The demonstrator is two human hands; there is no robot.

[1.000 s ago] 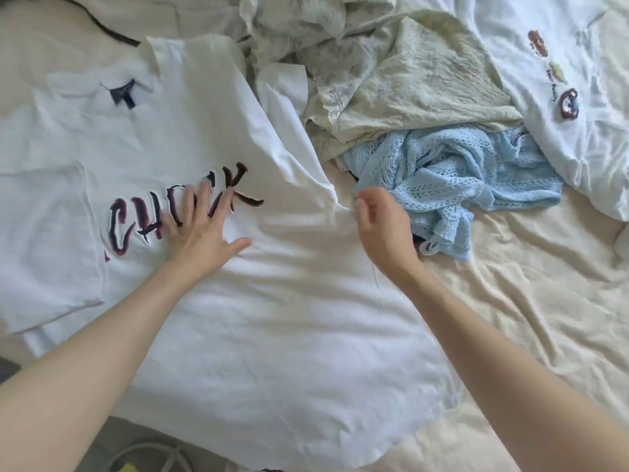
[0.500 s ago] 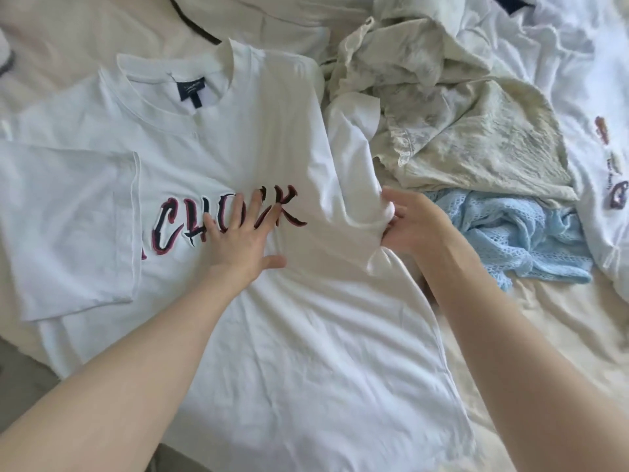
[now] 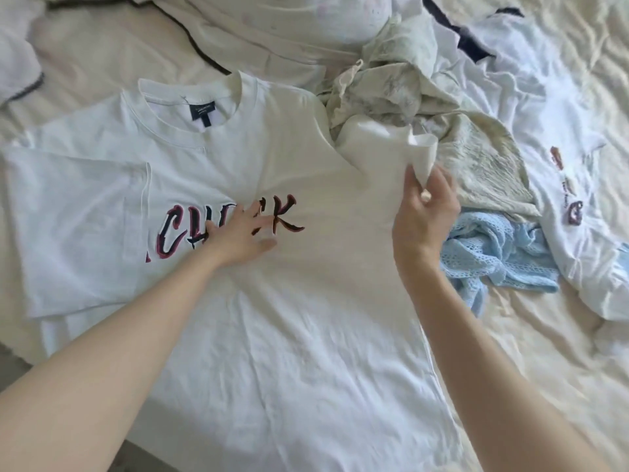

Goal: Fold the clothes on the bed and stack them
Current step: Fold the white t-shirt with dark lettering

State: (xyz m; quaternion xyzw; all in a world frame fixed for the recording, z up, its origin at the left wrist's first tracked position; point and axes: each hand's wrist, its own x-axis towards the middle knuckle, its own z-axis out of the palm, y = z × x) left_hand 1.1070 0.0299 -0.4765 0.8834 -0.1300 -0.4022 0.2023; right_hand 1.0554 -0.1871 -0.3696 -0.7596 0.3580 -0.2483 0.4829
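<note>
White cotton is seen across most of the head view: a white T-shirt [image 3: 279, 335] is spread front-up on the bed [image 3: 531, 362], collar away from the person, with red and dark lettering across the chest. Its sleeve on the person's left is folded inward over the chest.

The left hand [image 3: 240, 238] is laid flat on the lettering, fingers straight and spread, pressing the fabric down; nothing is held in this grip.

The right hand [image 3: 425, 212] is raised just above the shirt's right side. The right sleeve [image 3: 384, 155] is pinched between its thumb and curled fingers and lifted off the bed.

A crumpled pale green garment [image 3: 442, 120] is heaped just beyond the lifted sleeve. A light blue knit garment [image 3: 500, 253] lies bunched beside the right wrist. A second white printed shirt [image 3: 561, 185] is spread further right.
</note>
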